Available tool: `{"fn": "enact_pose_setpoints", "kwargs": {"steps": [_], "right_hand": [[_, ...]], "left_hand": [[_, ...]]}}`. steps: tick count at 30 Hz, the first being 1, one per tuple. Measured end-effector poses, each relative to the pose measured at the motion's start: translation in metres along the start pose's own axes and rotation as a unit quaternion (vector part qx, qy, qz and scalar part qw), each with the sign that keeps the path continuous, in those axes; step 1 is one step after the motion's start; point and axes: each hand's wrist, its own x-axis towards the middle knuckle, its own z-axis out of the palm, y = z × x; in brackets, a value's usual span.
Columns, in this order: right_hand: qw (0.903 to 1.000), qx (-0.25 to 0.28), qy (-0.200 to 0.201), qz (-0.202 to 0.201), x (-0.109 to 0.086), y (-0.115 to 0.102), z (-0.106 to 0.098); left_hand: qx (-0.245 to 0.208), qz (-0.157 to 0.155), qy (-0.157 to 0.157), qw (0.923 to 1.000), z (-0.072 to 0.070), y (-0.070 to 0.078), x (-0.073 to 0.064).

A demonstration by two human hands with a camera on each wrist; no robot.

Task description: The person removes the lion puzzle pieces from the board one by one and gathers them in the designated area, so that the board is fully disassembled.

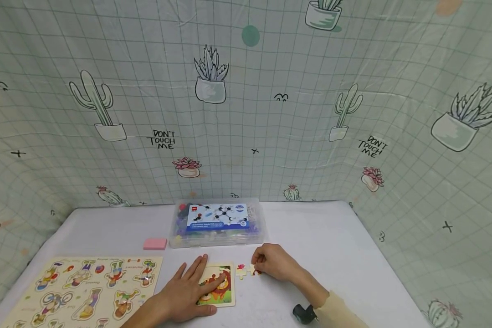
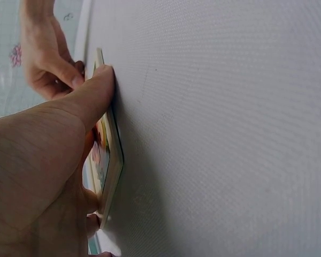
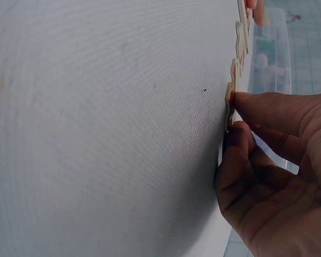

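My left hand (image 1: 184, 291) lies with spread fingers across a small square picture puzzle (image 1: 225, 296) in a pale wooden frame. Its thumb rests at the near edge, and the palm hides the puzzle's left part. To the right of the frame, my right hand (image 1: 276, 262) pinches a small jigsaw piece (image 3: 228, 104) between thumb and fingers, low at the white table. Just left of the pinched piece lies another jigsaw piece (image 1: 241, 272) with a pink mark on it. In the left wrist view, the frame's edge (image 2: 115, 160) shows under the left hand.
A clear plastic case (image 1: 217, 240) with a molecular model label stands behind the hands. Left of it lies a pink block (image 1: 155, 244). A large wooden peg board (image 1: 79, 273) with figures covers the left front. A black object (image 1: 303, 314) sits by the right wrist.
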Motion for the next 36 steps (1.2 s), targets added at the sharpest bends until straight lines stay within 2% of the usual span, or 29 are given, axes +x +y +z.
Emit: {"fn": "enact_pose_setpoints", "kwargs": {"steps": [8, 18, 26, 36], "right_hand": [[1.0, -0.003, 0.001, -0.004, 0.001, 0.002, 0.0008], [1.0, 0.004, -0.002, -0.003, 0.0009, 0.0007, -0.0003], [0.9999, 0.015, -0.006, 0.005, 0.0008, 0.0017, 0.0015], [0.9999, 0.012, -0.008, 0.009, 0.0006, 0.0027, 0.0015]], "left_hand": [[-0.004, 0.002, 0.004, 1.0, 0.0013, -0.0004, 0.0014], [-0.018, 0.019, 0.008, 0.9996, 0.0002, -0.002, -0.0006], [-0.043, 0.031, 0.01, 0.9985, 0.0027, -0.0048, -0.0004], [-0.015, 0.035, 0.016, 0.9991, 0.0027, -0.0009, -0.0029]]}}
